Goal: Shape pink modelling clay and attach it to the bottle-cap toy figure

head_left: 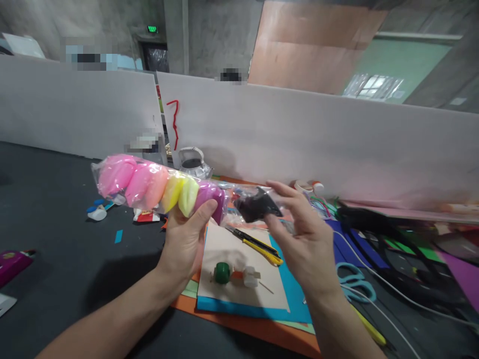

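Observation:
My left hand (pixel 183 239) grips a long clear plastic bag of soft modelling clay (pixel 147 184), with packs in pink, peach, yellow and purple lying in a row. Pinched between the thumb and fingers of my right hand (pixel 307 234) is a black clay pack (pixel 257 205) in clear wrapping, at the bag's right end. I cannot tell whether this pack is still inside the bag. Below both hands, a yellow utility knife (pixel 264 247) rests on cream paper (pixel 262 301). Nearer me on that paper lie a green rounded piece (pixel 222 272) and a white piece (pixel 250 276), with small sticks.
Blue-handled scissors (pixel 355 282) and a white cable (pixel 396 306) lie to the right, near a black strap-like bundle (pixel 396 264). A silvery kettle-shaped object (pixel 194 163) stands by the white partition (pixel 299 134). Far left is a purple packet (pixel 15 264).

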Demonstrator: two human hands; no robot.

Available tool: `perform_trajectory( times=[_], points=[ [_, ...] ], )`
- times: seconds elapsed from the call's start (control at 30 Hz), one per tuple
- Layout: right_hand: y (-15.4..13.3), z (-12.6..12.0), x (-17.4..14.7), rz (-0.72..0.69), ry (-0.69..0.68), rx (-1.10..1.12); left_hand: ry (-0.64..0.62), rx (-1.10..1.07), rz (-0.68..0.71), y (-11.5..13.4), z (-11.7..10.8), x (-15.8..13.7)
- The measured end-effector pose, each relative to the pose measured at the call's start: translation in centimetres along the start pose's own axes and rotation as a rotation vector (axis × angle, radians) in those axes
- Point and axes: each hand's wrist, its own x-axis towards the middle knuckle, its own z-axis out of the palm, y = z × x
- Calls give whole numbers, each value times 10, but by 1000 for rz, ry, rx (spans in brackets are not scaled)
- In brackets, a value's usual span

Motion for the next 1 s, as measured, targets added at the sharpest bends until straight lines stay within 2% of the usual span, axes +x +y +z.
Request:
perform_trajectory(
  times=[0.1, 0.17, 0.23, 0.3, 0.37, 0.53, 0.6, 0.67, 0.77, 0.87, 0.9, 0.93, 0.97, 1.0],
  points=[
    [13, -6, 8, 160, 143, 269, 6, -1, 75, 4, -6, 15],
    [23, -10, 12, 177, 166, 214, 33, -2, 131, 8, -10, 26],
    [32, -7, 13, 98, 4, -39, 68, 10, 183, 14, -13, 35],
    [38, 5, 9, -39, -255, -310, 101, 18, 228, 20, -15, 42],
    [40, 22, 1, -126, -429, -412, 120, 22, 257, 27, -16, 45],
    [42, 67, -25, -221, -692, -497, 109, 33, 289, 35, -15, 46],
    [43, 73, -30, -232, -741, -516, 109, 20, 277, 34, -14, 45],
    [44, 70, -29, -234, -760, -511, 112, 3, 257, 30, -13, 44],
    [38, 49, -18, -216, -692, -475, 87, -8, 222, 21, -13, 40],
    [24, 18, -5, -165, -483, -449, 28, 2, 177, 10, -12, 34],
    [19, 9, -1, -158, -361, -430, 17, 11, 159, 6, -12, 32],
    [15, 2, 2, -181, -151, -388, 11, 20, 138, 3, -11, 29],
    [12, -3, 4, -245, -20, -374, 7, 33, 113, -1, -10, 25],
    [11, -6, 5, -320, 43, -379, 3, 44, 89, -4, -9, 21]
  ],
)
